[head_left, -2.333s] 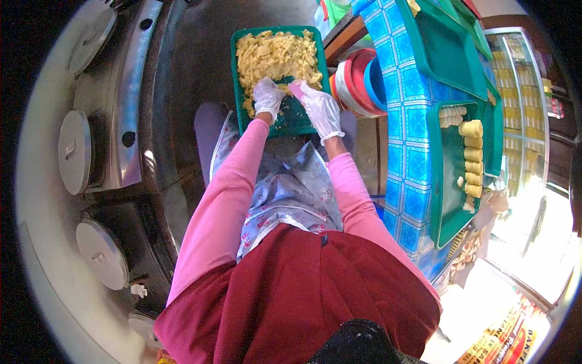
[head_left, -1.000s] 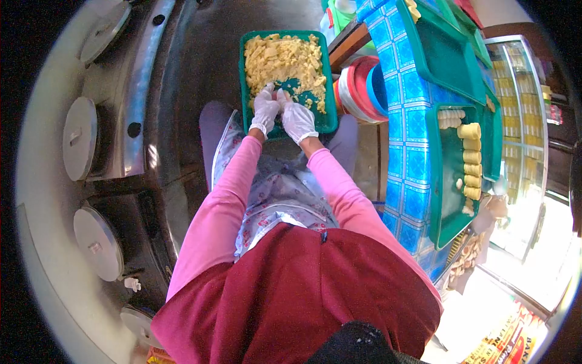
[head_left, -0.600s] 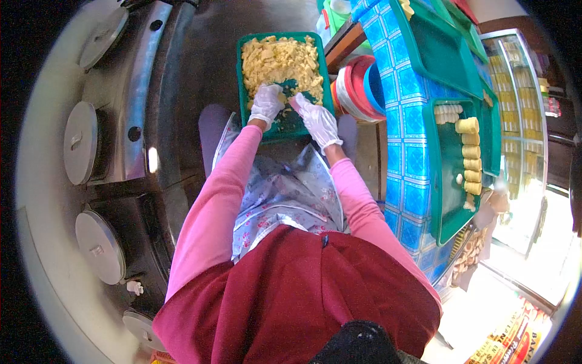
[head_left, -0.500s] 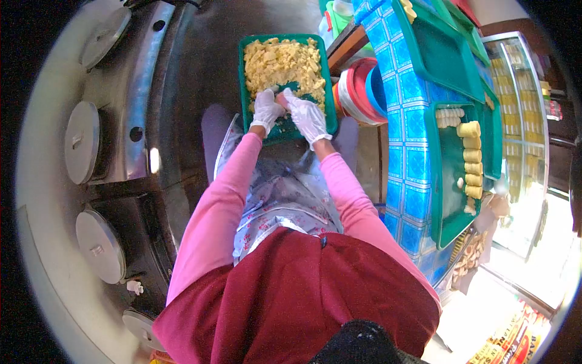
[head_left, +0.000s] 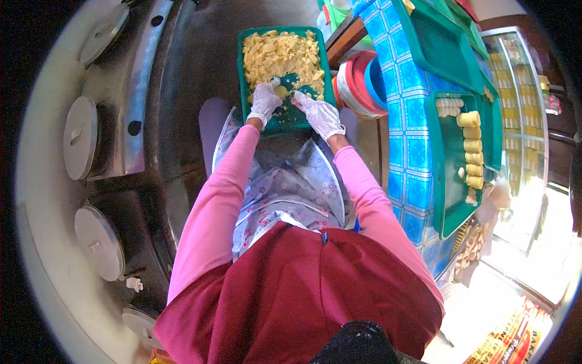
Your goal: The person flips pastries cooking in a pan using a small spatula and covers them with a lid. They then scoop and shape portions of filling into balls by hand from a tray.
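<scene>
Both my hands wear thin, clear-white gloves and are inside a green tray (head_left: pixel 240 73) heaped with broken pale-yellow chunks (head_left: pixel 282 54), perhaps dough or cake. My left hand (head_left: pixel 265 102) is over the near left part of the tray, its fingers bent round a small yellow piece (head_left: pixel 280 92). To the right, my right hand (head_left: pixel 319 114) reaches in from the near right corner with its fingers pressed together; what they hold, if anything, is too small to make out. Between the hands, the tray's green bottom shows with scattered crumbs. The hands are apart.
Right of me, a table with a blue checked cloth (head_left: pixel 397 145) carries green trays, one tray (head_left: pixel 451 206) with yellow rolls (head_left: pixel 473 145) in a row. Red and blue round tubs (head_left: pixel 362 85) stand beside it. On the left are round lids (head_left: pixel 80 138) along a dark metal counter.
My hands have come apart from each other; the right one moved right and slightly nearer me. More of the tray's bottom shows between them.
</scene>
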A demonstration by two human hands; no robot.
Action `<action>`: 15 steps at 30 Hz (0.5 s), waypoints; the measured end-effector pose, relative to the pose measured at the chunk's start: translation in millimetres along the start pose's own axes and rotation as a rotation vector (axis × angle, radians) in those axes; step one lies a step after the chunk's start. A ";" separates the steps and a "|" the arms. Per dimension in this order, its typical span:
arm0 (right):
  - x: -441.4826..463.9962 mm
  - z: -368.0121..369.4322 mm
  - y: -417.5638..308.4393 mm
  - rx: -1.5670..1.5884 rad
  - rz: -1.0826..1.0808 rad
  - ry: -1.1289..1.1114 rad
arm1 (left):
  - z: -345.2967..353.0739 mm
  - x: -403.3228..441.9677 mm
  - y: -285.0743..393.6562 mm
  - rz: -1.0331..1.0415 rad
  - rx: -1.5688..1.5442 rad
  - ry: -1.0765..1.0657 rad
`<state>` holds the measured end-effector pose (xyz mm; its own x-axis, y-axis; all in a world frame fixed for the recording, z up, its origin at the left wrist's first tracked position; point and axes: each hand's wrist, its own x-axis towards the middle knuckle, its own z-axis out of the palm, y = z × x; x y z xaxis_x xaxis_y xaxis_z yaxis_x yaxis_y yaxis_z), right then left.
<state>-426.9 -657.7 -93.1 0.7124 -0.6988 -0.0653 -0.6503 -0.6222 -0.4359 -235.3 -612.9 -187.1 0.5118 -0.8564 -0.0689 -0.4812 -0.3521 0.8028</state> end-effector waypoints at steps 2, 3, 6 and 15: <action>-3.7 -3.4 5.5 0.068 0.006 0.003 | -20.5 -9.0 18.8 0.174 0.252 -0.012; -3.3 -2.9 -1.1 0.010 0.008 0.081 | -25.2 -13.8 23.1 0.177 0.190 -0.056; -4.5 -6.5 -22.3 -0.377 -0.040 0.312 | -27.0 -2.7 21.1 0.282 0.255 -0.082; 75.7 65.0 -9.5 0.556 0.184 0.199 | -27.8 -10.2 26.8 0.249 0.203 0.085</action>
<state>-349.7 -681.8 -152.2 0.5040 -0.8628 -0.0386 -0.4846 -0.2455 -0.8395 -233.6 -603.1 -148.4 0.4139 -0.8940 0.1716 -0.7265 -0.2108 0.6540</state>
